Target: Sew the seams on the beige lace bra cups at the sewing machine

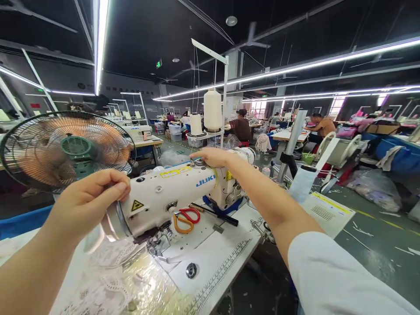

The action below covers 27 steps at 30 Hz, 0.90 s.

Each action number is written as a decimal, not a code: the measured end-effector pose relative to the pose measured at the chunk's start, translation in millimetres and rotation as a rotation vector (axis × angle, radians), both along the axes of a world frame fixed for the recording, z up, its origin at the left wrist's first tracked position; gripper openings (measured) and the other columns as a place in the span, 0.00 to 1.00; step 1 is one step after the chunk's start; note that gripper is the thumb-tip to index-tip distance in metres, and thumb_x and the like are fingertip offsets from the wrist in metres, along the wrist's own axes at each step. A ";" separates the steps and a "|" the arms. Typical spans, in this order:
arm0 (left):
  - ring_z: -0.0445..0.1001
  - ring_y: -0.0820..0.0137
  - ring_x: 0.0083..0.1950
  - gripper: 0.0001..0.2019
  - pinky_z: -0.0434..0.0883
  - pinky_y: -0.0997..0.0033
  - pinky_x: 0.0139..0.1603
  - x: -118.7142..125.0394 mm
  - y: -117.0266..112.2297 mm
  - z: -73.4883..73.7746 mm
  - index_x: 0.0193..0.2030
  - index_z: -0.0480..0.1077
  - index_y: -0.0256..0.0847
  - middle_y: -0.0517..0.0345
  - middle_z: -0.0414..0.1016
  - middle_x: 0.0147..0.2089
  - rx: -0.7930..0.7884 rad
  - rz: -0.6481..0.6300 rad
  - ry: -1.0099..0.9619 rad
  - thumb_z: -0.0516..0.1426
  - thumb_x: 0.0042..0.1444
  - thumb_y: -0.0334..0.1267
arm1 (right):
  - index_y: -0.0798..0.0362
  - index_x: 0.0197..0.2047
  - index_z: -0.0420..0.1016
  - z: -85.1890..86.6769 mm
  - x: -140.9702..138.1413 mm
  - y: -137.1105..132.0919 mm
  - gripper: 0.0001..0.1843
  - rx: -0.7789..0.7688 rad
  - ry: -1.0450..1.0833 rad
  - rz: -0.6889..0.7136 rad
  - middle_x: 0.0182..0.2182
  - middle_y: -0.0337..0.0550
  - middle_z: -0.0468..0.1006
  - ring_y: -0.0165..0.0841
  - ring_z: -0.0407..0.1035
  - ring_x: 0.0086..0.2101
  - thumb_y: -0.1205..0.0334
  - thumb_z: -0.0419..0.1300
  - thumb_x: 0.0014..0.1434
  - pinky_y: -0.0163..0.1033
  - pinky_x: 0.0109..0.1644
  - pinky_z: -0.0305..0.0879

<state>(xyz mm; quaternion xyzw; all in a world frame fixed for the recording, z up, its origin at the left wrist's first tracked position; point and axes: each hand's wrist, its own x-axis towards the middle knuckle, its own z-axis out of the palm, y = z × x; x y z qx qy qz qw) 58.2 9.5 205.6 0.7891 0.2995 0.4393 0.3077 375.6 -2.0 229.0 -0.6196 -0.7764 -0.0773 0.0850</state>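
Note:
A white sewing machine [177, 188] with blue JUKI lettering stands on a worktable [210, 262]. My left hand [95, 197] is at the machine's left end, thumb and curled index finger pinched together; whatever lies between them is too small to see. Over the top of the machine reaches my right hand [210, 156], its fingertips close together at a small metal thread guide [193, 162]. Its grip is partly hidden. Cream thread cones [212, 111] stand on a rack behind. White lace fabric [111, 262] lies below my left hand.
Scissors [185, 220] with red and orange handles lie under the machine arm, beside a black bobbin-like part [191, 270]. A caged fan [75, 148] stands at left. A metal post [293, 140] rises at right. People sit at other machines farther back.

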 end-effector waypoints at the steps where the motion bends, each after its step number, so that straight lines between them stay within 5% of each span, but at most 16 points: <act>1: 0.64 0.70 0.28 0.05 0.62 0.73 0.27 0.8 -0.6 1.0 0.25 0.67 0.42 0.62 0.66 0.23 -0.017 0.007 0.002 0.57 0.44 0.40 | 0.49 0.57 0.67 2.0 -2.3 2.2 0.25 -0.023 -0.016 -0.006 0.49 0.47 0.74 0.37 0.68 0.44 0.74 0.48 0.58 0.36 0.43 0.61; 6: 0.63 0.70 0.28 0.04 0.62 0.72 0.27 2.4 -3.9 4.3 0.24 0.66 0.42 0.62 0.65 0.22 -0.021 -0.010 -0.008 0.58 0.44 0.37 | 0.46 0.57 0.66 7.6 -8.8 4.0 0.31 -0.071 -0.084 -0.062 0.43 0.45 0.76 0.36 0.70 0.37 0.78 0.52 0.52 0.34 0.34 0.59; 10: 0.62 0.71 0.28 0.04 0.61 0.72 0.28 2.3 -8.1 6.6 0.24 0.65 0.41 0.63 0.64 0.23 -0.016 -0.008 0.006 0.57 0.46 0.35 | 0.52 0.51 0.70 3.7 -10.0 -1.4 0.24 -0.026 -0.070 -0.109 0.44 0.50 0.76 0.39 0.70 0.39 0.77 0.54 0.52 0.34 0.33 0.59; 13: 0.61 0.71 0.28 0.04 0.60 0.72 0.27 3.8 -12.4 8.0 0.24 0.64 0.41 0.63 0.63 0.23 -0.032 0.003 0.014 0.56 0.47 0.34 | 0.52 0.49 0.72 2.1 -12.5 -13.2 0.21 0.056 -0.016 -0.150 0.45 0.50 0.75 0.40 0.69 0.42 0.77 0.54 0.52 0.36 0.38 0.62; 17: 0.61 0.72 0.27 0.03 0.59 0.73 0.27 6.6 -15.5 6.7 0.25 0.64 0.40 0.63 0.63 0.23 -0.005 0.015 0.004 0.55 0.47 0.34 | 0.53 0.59 0.63 -10.6 -24.3 -56.6 0.27 0.288 0.112 -0.287 0.55 0.54 0.67 0.42 0.62 0.53 0.78 0.45 0.58 0.46 0.56 0.56; 21: 0.62 0.72 0.27 0.03 0.60 0.73 0.27 6.9 -14.6 3.6 0.24 0.65 0.40 0.63 0.63 0.22 0.040 0.015 -0.010 0.55 0.47 0.35 | 0.59 0.64 0.55 -67.7 -52.8 -99.4 0.30 0.411 0.339 -0.452 0.58 0.59 0.63 0.41 0.55 0.59 0.75 0.28 0.63 0.49 0.60 0.51; 25: 0.63 0.72 0.27 0.03 0.61 0.72 0.27 8.0 -12.2 2.5 0.25 0.65 0.40 0.62 0.64 0.23 0.052 0.005 -0.006 0.55 0.47 0.35 | 0.52 0.44 0.73 -143.5 -86.1 -78.5 0.11 0.055 0.474 -0.302 0.40 0.46 0.76 0.36 0.70 0.42 0.64 0.51 0.64 0.41 0.47 0.66; 27: 0.64 0.72 0.27 0.04 0.63 0.71 0.27 10.6 -11.6 4.2 0.25 0.64 0.40 0.62 0.64 0.23 0.146 0.066 0.050 0.53 0.48 0.36 | 0.56 0.45 0.71 -165.6 -96.2 -51.6 0.10 -0.080 0.526 -0.254 0.43 0.45 0.75 0.36 0.70 0.43 0.61 0.57 0.62 0.47 0.48 0.67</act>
